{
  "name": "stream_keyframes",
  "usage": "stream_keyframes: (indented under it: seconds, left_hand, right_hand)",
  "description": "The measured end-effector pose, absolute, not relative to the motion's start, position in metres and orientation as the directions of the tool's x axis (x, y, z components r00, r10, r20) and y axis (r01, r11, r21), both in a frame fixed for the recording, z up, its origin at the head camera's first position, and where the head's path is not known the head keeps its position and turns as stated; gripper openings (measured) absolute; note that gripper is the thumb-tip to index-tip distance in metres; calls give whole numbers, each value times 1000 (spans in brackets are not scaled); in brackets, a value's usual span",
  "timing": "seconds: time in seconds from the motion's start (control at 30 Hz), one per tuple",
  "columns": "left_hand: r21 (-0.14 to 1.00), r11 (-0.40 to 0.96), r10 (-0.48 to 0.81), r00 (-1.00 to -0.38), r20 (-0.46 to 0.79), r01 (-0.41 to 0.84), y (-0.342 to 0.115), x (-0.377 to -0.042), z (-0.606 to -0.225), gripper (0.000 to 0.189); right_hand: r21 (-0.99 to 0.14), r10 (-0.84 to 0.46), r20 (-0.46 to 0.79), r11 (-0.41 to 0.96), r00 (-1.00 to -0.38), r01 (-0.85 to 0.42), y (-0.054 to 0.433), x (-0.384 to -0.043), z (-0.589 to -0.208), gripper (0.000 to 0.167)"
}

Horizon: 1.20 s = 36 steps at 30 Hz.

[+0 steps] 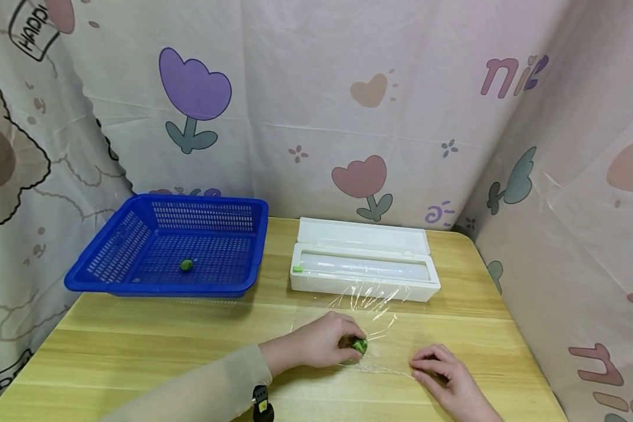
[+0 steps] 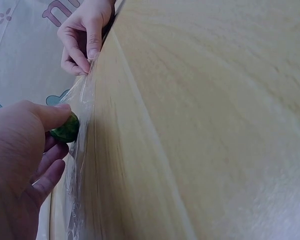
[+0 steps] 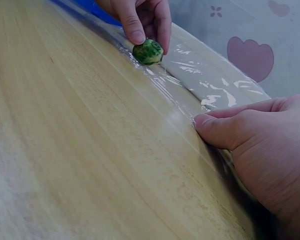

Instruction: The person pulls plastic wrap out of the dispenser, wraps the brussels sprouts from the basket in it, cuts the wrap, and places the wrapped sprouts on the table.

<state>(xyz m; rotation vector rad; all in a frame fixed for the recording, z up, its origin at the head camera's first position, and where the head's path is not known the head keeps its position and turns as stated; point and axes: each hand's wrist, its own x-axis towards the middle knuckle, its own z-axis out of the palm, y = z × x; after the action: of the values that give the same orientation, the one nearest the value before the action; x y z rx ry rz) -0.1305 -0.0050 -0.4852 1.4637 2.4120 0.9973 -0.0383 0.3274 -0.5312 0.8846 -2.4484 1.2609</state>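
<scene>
A small round Brussels sprout [image 3: 148, 52], dark green with a paler end, is pinched between the thumb and fingers of my left hand [image 1: 327, 341]. It is held over a sheet of clear cling film [image 1: 371, 313] that stretches from the dispenser box toward me. My right hand [image 1: 451, 378] pinches the near edge of the film between thumb and fingertips, to the right of the sprout. In the left wrist view, the film's gathered edge runs taut from the right hand [image 2: 82, 42] past the sprout [image 2: 66, 129].
Behind the hands stands a white cling film box [image 1: 366, 293], lid up, with the roll [image 1: 364, 266] inside and a green slider at its left. A blue plastic basket [image 1: 253, 252] at the back left holds another sprout [image 1: 187, 265]. Printed curtains [image 1: 295, 88] enclose the wooden table [image 1: 137, 340].
</scene>
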Motion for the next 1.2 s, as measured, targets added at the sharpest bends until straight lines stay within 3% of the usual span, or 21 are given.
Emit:
stream_keyframes:
  seconds: [0.67, 1.2]
  left_hand:
    - [625, 278, 823, -517, 237, 729, -10, -134, -484, 32]
    - [662, 314, 777, -585, 233, 681, -58, -140, -476, 35]
  right_hand:
    - [-660, -399, 451, 453, -798, -599, 327, -38, -530, 42]
    - [-660, -407, 452, 446, -794, -605, 328, -38, -529, 42]
